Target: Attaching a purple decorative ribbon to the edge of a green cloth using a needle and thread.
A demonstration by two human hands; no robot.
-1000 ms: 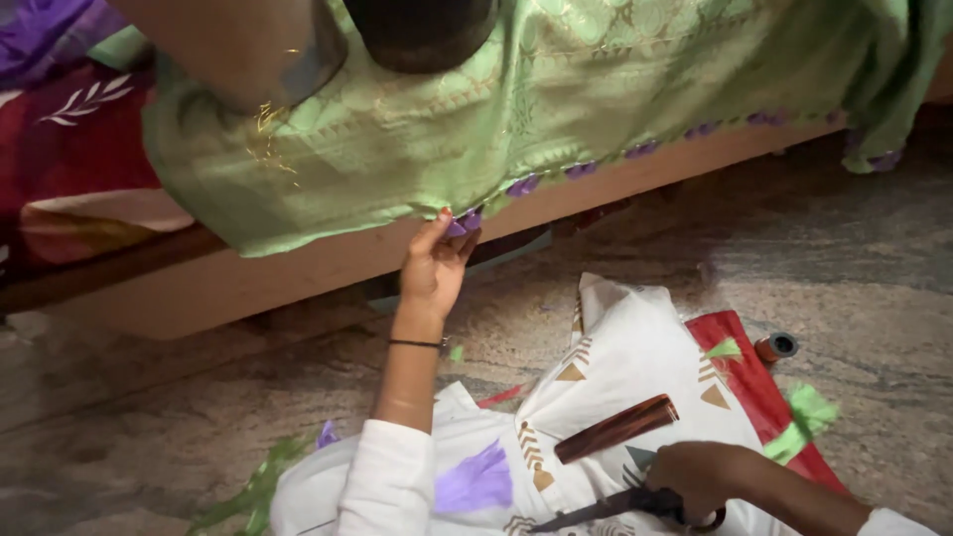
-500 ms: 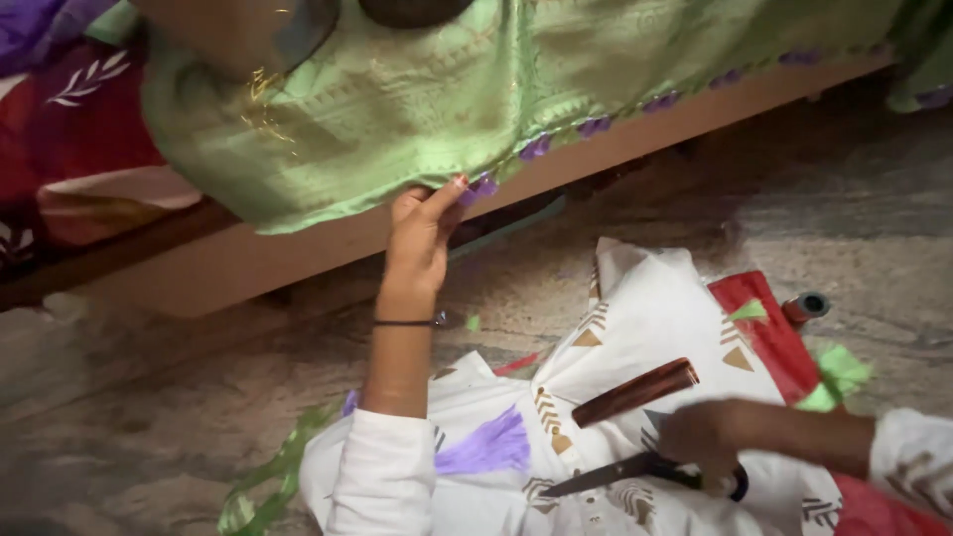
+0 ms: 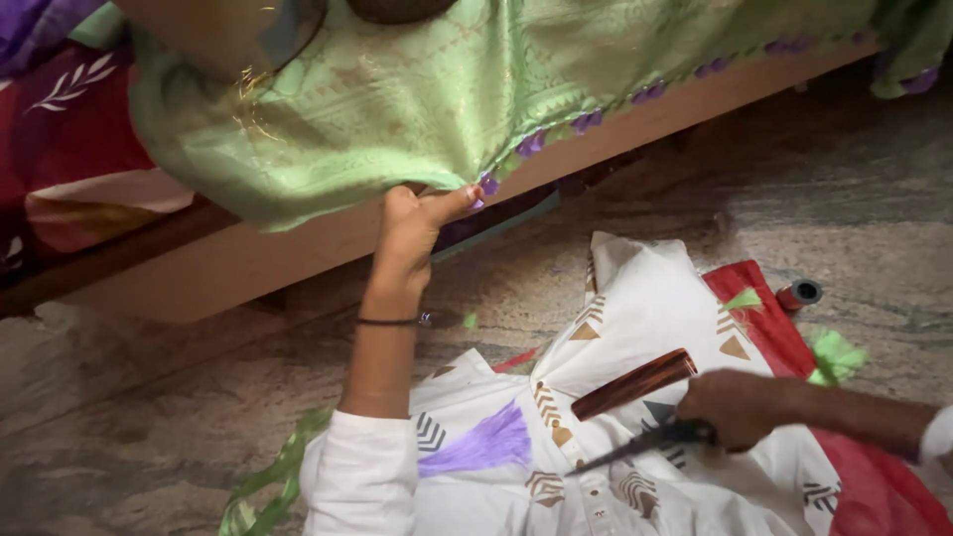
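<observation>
Along the edge of the wooden bed frame (image 3: 248, 268) hangs a green cloth (image 3: 417, 99), and the left hand (image 3: 412, 223) pinches its lower hem between thumb and fingers, right beside a small purple tassel (image 3: 488, 185). More tassels dot the hem off to the right. It looks thin, soft and light, likely to slip and bunch, so the trimmed hem seems the surest place to hold it. Lower down, the right hand (image 3: 740, 407) is closed around dark scissors (image 3: 635, 447), blades pointing left over a white patterned cloth (image 3: 655, 308) spread on the stone floor (image 3: 149, 397). On that cloth lie a brown comb (image 3: 635, 382) and a bundle of purple thread (image 3: 481, 447). A red cloth (image 3: 769, 323) and a small spool (image 3: 799, 294) sit near its right edge, green scraps (image 3: 268, 476) at left. Open floor lies between bed and cloth.
</observation>
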